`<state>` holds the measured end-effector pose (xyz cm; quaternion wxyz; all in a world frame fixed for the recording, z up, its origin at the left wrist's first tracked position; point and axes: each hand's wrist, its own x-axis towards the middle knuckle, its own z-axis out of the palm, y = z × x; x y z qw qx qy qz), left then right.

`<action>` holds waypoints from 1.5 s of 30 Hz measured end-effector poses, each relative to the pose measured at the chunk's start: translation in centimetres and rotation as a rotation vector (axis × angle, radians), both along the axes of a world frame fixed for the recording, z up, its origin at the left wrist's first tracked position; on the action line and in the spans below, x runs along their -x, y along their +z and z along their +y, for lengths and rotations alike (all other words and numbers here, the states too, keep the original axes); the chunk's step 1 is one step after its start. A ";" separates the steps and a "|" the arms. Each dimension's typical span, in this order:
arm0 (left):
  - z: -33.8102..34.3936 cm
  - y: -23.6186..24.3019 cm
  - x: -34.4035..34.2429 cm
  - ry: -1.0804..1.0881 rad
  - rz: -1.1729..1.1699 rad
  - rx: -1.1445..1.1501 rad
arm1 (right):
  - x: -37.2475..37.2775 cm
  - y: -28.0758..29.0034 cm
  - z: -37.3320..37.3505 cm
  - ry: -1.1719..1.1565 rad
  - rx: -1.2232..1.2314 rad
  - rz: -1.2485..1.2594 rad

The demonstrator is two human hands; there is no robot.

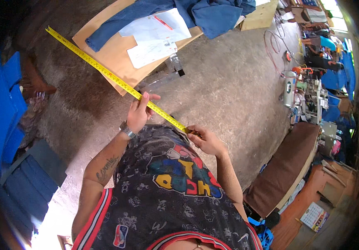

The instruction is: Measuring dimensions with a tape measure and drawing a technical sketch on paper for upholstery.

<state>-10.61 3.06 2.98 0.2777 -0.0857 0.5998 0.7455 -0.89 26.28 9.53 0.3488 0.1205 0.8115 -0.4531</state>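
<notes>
Dark shirt sits below the left grip and right grip, which both pinch the yellow tape; hold it straight

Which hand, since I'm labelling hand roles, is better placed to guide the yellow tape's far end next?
Likely the left hand: it is on the yellow tape partway along, closer to the far tip, while the right hand holds the near end beside the shirt.

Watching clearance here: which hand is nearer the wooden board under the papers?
Left. The left hand, at the yellow tape measure, is close to the near corner of the wooden board; the right hand is farther back, at the tape's near end.
</notes>
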 end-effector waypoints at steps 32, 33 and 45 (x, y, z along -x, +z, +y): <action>-1.4 -6.1 -2.2 -0.331 0.069 -0.179 | 5.1 -3.8 -5.2 -0.117 0.144 0.075; -1.3 -5.9 -2.0 -0.331 0.065 -0.183 | 5.3 -3.9 -6.0 -0.198 0.186 0.104; 1.9 -4.1 8.7 -0.292 0.333 0.524 | 22.6 -5.1 -1.5 0.169 -0.099 0.295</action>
